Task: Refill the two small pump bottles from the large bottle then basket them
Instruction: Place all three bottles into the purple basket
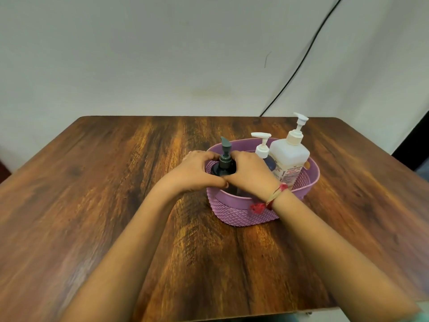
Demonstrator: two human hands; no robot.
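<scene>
Wood-grained table [116, 205] fills the lower view, with a pale wall [162, 54] behind it and a black cable [301, 63] running down the wall to the table's far edge. A purple basket [234, 212] sits right of centre on the table. Inside it, at its left end, the dark pump bottle [224, 162] stands upright, long axis vertical, spout pointing up and away from the person.

Both hands meet on this bottle. The left hand [197, 173] curls round its shoulder from the left, and the right hand [250, 173], which has a thread band [274, 196] at the wrist, curls round it from the right. The thumbs touch at the near side. Both forearms reach straight forward and converge, wrists above the basket's near rim. Neither hand is plainly nearer; the grip is shared.

The second small bottle [262, 147], with a white pump, stands just right of the hands. The large bottle [289, 156] is beside it at the basket's right end, and both are upright.

The bottle's base is hidden by the hands and the rim, so whether it rests on the basket floor cannot be told. Any coming move is likely vertical, along the bottle's axis and clear of the white pump close by.
</scene>
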